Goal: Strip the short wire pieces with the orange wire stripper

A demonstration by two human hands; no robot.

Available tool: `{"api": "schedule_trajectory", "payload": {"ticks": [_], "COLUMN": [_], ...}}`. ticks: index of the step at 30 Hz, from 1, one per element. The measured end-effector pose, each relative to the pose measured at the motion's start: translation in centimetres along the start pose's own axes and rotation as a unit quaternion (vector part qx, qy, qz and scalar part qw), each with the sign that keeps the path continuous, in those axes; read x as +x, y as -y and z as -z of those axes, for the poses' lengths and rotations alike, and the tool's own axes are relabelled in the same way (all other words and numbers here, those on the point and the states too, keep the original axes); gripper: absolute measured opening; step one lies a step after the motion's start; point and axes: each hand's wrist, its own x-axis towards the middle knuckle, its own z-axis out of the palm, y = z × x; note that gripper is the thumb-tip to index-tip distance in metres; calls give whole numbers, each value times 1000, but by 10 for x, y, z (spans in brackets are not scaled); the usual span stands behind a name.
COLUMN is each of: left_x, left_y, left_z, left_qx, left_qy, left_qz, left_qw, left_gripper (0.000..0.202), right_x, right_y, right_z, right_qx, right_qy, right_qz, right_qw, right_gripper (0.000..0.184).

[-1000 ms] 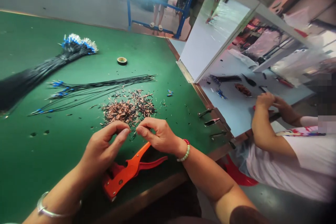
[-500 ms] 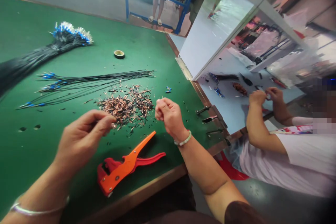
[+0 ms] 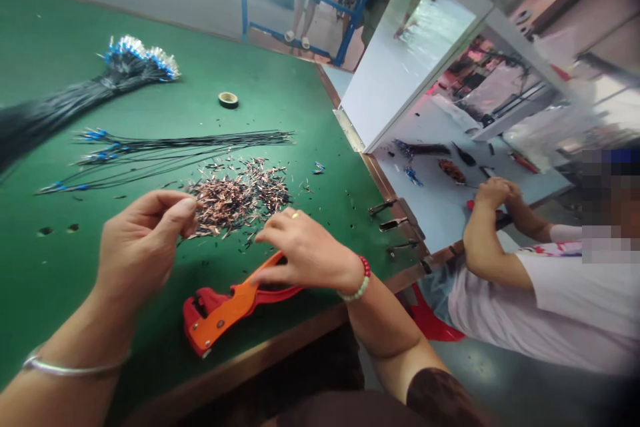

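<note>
My left hand [image 3: 145,240] is closed in a pinch at the left edge of a pile of copper and black wire scraps [image 3: 225,203]. What lies between its thumb and fingertips is too small to make out. My right hand [image 3: 305,250] has thumb and fingers apart over the handles of an orange and red wire stripper [image 3: 227,313]. The stripper lies on the green table [image 3: 300,100], its jaws toward the left. Behind the scraps stretches a loose row of thin black wires [image 3: 195,141] with blue and metal ends.
At the far left lies a thick bundle of black wires [image 3: 65,107] with blue and clear ends. A roll of black tape [image 3: 228,100] and a few blue pieces [image 3: 319,167] sit on the table. To the right, a co-worker [image 3: 540,287] works at another table [image 3: 435,213].
My right hand has moved left and toward me, from beside the scraps to over the stripper's handles, its fingers spreading. My left hand has shifted slightly left, still pinched.
</note>
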Motion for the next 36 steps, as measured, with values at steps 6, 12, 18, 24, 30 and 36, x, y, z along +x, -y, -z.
{"api": "schedule_trajectory", "payload": {"ticks": [6,12,18,24,30,36], "left_x": [12,17,8,2,5,3], "left_y": [13,13,4,1,4,6], "left_z": [3,4,5,4,3,3], "left_qx": [-109,-131,-15,74,88,93], "left_qy": [-29,-62,-71,-68,-100,-104], "left_qz": [5,-10,-41,-74,-65,-78], "left_qw": [994,989,997,992,989,987], "left_gripper": [11,10,17,25,28,27], "right_x": [-5,0,5,13,12,12], "right_y": [29,2,-7,4,1,-6], "right_z": [-11,-9,-24,-53,-39,-27], "right_qx": [-108,141,614,611,533,504], "right_qy": [118,-27,-93,-89,-11,41], "right_qz": [67,49,-3,-56,-96,-145], "right_qw": [985,988,784,785,840,850], "right_gripper": [39,33,47,49,44,36]}}
